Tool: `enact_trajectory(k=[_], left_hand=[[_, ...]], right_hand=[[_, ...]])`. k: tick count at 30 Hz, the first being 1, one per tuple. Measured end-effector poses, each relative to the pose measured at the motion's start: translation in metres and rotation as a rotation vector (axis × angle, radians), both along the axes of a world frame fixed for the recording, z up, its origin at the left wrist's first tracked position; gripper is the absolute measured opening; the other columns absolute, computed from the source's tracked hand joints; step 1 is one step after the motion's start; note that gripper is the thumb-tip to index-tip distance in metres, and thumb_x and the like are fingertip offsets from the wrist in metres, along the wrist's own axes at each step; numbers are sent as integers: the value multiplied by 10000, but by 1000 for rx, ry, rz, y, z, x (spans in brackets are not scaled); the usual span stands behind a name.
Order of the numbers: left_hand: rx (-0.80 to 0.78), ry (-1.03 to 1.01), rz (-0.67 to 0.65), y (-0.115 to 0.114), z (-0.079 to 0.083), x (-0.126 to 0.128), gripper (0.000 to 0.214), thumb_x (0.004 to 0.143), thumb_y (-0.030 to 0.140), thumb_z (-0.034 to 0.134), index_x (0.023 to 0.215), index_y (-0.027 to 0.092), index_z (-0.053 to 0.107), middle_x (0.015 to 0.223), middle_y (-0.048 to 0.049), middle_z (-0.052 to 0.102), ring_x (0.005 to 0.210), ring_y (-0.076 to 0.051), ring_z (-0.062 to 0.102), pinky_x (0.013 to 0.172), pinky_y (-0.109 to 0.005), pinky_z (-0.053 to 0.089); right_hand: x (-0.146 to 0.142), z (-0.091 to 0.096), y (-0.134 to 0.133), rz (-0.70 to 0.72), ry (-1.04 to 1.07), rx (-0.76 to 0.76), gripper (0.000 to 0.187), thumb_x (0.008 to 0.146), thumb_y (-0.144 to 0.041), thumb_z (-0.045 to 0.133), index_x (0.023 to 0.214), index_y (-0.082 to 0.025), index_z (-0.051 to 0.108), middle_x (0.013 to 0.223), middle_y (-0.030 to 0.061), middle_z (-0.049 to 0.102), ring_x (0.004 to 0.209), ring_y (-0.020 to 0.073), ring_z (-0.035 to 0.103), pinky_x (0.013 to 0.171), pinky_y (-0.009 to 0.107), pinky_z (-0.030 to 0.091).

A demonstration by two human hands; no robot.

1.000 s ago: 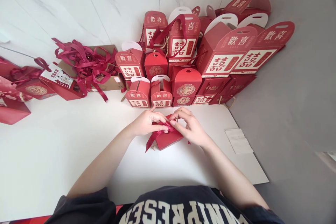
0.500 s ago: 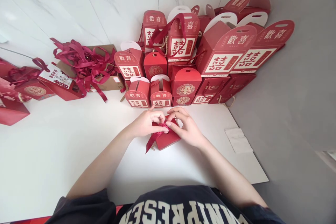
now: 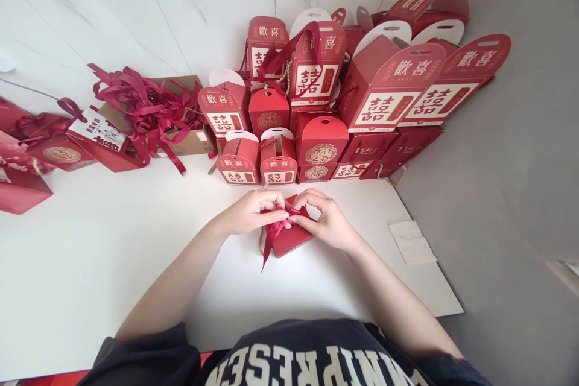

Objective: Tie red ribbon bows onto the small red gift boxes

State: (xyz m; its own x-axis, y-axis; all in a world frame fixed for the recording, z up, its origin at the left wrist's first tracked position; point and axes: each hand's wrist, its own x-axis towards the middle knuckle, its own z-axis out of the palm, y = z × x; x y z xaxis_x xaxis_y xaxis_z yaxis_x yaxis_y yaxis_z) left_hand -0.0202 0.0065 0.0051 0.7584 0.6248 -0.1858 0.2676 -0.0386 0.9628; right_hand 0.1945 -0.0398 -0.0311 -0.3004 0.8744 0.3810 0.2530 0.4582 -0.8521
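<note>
A small red gift box (image 3: 294, 240) stands on the white table in front of me, with a gold twisted cord (image 3: 261, 240) at its left side. Dark red ribbon (image 3: 275, 228) is gathered at the top of the box, one end hanging down its left front. My left hand (image 3: 253, 212) pinches the ribbon between thumb and fingers. From the other side my right hand (image 3: 328, 221) closes thumb and fingertips on the ribbon, close to the left fingertips. The fingers hide part of the knot or loop.
Red boxes with handles (image 3: 384, 84) are stacked along the back wall. Left of them, a cardboard box (image 3: 190, 142) overflows with dark red ribbons (image 3: 136, 102). More red boxes (image 3: 63, 151) stand at far left. A folded white tissue (image 3: 411, 242) lies near the table's right edge.
My right thumb and fingers have come together on the ribbon, where they were apart before. The hanging ribbon end has shifted slightly right.
</note>
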Motion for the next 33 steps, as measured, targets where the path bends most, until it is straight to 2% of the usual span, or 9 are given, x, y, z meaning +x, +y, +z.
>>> enact_trajectory(k=[4, 8, 11, 17, 19, 22, 26, 30, 33], left_hand=[[-41, -22, 1, 0, 2, 1, 232, 909, 369, 611, 858, 151, 552, 925, -122, 745, 884, -214, 710, 760, -324, 528], [-42, -44, 11, -1, 1, 2, 236, 914, 369, 599, 842, 149, 557, 944, -111, 727, 829, -181, 690, 725, -299, 517], [-3, -25, 30, -3, 0, 3, 233, 903, 372, 606, 835, 155, 559, 861, -68, 708, 768, -156, 664, 711, -286, 510], [141, 71, 70, -6, -1, 4, 275, 775, 365, 738, 823, 163, 556, 874, -36, 676, 838, -178, 660, 786, -316, 523], [223, 102, 55, -7, 1, 4, 224, 791, 329, 712, 816, 170, 557, 821, -7, 667, 797, -159, 655, 918, -373, 498], [405, 140, 41, -9, 6, 6, 127, 794, 241, 679, 800, 183, 567, 780, 28, 662, 750, -132, 643, 1151, -464, 306], [677, 235, 69, -19, 12, 9, 75, 796, 148, 609, 822, 209, 574, 802, 57, 689, 699, -120, 645, 1212, -512, 189], [922, 303, 147, -35, 7, 12, 170, 783, 93, 591, 891, 225, 594, 832, 56, 728, 731, -141, 670, 1152, -474, 334], [1095, 348, 226, -45, -1, 13, 215, 780, 25, 541, 863, 215, 596, 843, 21, 726, 773, -175, 668, 901, -373, 516]], right_hand=[[2, -7, 1, 22, -9, 75, 70, 911, -273, 661, 858, -227, 661, 822, 15, 693, 779, 175, 605, 918, 402, 436], [8, -5, 3, 105, -81, 202, 75, 943, -242, 613, 906, -235, 678, 855, 22, 708, 810, 174, 602, 929, 400, 433], [11, -1, 4, 153, -173, 276, 97, 951, -217, 595, 943, -245, 688, 907, 25, 707, 870, 180, 592, 910, 386, 430], [16, 2, 3, 170, -258, 294, 98, 940, -184, 588, 959, -239, 667, 1005, 35, 692, 951, 193, 580, 911, 389, 429], [15, 4, 3, 183, -241, 284, 123, 928, -157, 574, 973, -242, 649, 1031, 35, 687, 981, 201, 587, 958, 411, 419], [11, 6, 3, 202, -183, 217, 183, 892, -109, 539, 1000, -245, 597, 1087, 44, 665, 1056, 218, 586, 1045, 453, 384], [5, 7, 3, 194, -99, 44, 193, 896, -99, 497, 1024, -240, 531, 1108, 65, 634, 1045, 211, 590, 973, 409, 458], [3, 5, 3, 178, -138, 28, 219, 886, -86, 499, 1038, -234, 554, 1058, 58, 643, 1018, 214, 588, 948, 401, 458], [2, 4, 2, 151, -170, 47, 219, 882, -80, 507, 1026, -230, 577, 1029, 49, 645, 1006, 213, 581, 955, 401, 438]])
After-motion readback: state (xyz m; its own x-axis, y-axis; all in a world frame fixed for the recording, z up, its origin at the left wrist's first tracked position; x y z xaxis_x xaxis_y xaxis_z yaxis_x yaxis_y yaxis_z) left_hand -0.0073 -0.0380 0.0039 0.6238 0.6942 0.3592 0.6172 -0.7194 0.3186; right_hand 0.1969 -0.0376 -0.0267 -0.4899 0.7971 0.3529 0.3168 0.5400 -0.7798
